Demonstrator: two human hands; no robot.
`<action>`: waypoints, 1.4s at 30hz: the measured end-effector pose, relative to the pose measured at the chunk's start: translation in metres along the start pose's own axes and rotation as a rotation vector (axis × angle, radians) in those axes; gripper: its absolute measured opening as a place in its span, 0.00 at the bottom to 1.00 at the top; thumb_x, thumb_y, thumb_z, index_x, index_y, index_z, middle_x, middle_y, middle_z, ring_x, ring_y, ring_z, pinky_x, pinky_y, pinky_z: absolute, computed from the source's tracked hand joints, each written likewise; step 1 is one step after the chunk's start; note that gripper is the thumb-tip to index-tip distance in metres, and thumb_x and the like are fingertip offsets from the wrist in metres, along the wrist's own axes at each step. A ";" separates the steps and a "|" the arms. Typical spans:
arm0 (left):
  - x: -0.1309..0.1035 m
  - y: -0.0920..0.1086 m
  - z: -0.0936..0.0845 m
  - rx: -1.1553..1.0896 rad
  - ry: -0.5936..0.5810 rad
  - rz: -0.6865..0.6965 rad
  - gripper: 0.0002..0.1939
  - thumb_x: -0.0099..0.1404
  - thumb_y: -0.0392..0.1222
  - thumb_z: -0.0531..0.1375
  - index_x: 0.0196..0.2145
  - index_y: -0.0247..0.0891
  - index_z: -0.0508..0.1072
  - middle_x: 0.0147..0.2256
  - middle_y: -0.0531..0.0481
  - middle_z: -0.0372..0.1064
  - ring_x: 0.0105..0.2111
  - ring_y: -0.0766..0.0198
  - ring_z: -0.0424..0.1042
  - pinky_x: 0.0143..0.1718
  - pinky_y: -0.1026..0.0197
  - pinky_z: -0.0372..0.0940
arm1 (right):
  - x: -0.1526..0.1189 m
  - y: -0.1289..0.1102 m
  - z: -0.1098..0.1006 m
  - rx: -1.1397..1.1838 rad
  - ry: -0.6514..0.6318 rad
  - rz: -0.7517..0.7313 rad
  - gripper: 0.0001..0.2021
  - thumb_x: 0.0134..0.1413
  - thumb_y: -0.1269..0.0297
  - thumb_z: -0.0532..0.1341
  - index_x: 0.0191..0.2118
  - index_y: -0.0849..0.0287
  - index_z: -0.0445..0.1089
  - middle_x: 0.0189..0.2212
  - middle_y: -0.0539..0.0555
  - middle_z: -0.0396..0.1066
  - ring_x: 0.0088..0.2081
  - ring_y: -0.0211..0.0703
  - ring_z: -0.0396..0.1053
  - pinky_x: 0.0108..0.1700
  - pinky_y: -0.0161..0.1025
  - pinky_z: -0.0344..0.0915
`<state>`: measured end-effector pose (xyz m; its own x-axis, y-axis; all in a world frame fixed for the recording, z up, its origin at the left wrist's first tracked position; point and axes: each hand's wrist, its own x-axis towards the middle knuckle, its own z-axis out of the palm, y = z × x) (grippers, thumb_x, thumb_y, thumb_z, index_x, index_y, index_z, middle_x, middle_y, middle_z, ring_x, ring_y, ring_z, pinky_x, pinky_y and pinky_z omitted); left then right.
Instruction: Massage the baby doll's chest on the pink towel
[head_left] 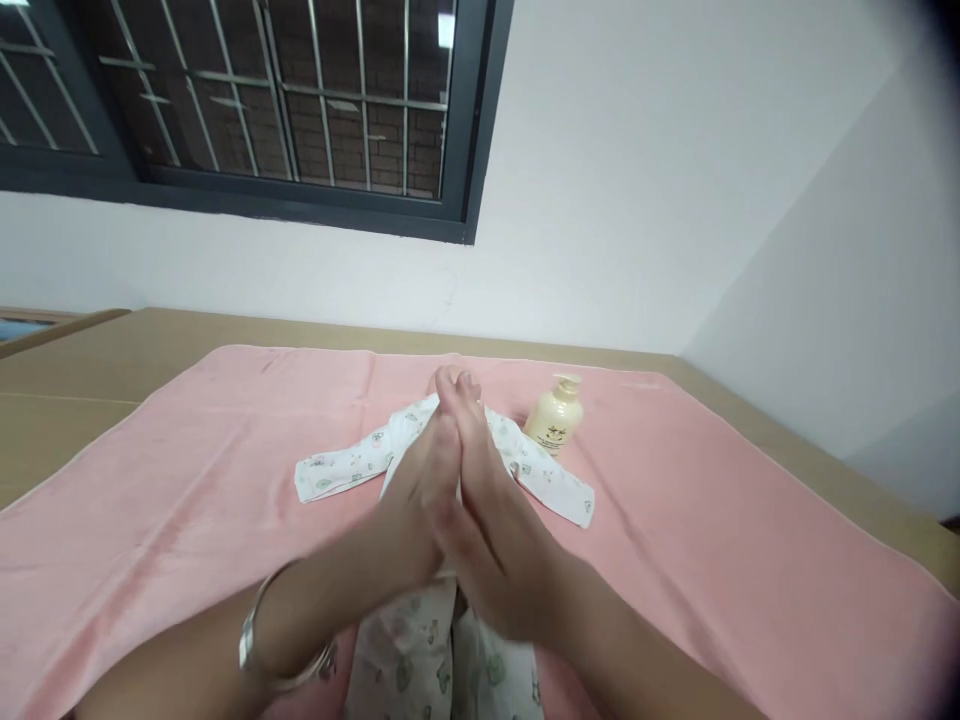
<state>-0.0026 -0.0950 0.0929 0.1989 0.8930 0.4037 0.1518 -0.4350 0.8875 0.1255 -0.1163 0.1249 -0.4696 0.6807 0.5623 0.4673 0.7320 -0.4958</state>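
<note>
My left hand [416, 500] and my right hand [499, 520] are pressed palm to palm, fingers stretched forward, with no object visible between them. A silver bangle [251, 625] circles my left wrist. Beneath the hands lies a small white printed garment [555, 485] with its sleeves spread out, and printed trouser legs [405, 650] extend toward me. Something skin-coloured [442, 377] shows just beyond my fingertips, mostly hidden. To the right of the garment's collar stands a cream pump bottle [555, 415].
A pink cloth [675, 480] is spread over a tan surface [90, 360]. Behind it rises a white wall [600, 200] with a dark-framed, barred window [472, 130] at the upper left.
</note>
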 end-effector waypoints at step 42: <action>0.067 -0.110 0.021 0.877 -0.038 0.028 0.23 0.70 0.39 0.45 0.54 0.25 0.70 0.54 0.31 0.70 0.56 0.44 0.67 0.60 0.45 0.57 | 0.014 0.096 0.043 -0.726 -0.220 0.510 0.19 0.69 0.68 0.45 0.52 0.69 0.69 0.51 0.70 0.70 0.56 0.55 0.66 0.59 0.46 0.58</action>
<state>0.0146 0.0105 0.0179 0.2436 0.8832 0.4008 0.8324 -0.4025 0.3809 0.1314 -0.0352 0.0572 -0.1741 0.9613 0.2133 0.9788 0.1927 -0.0693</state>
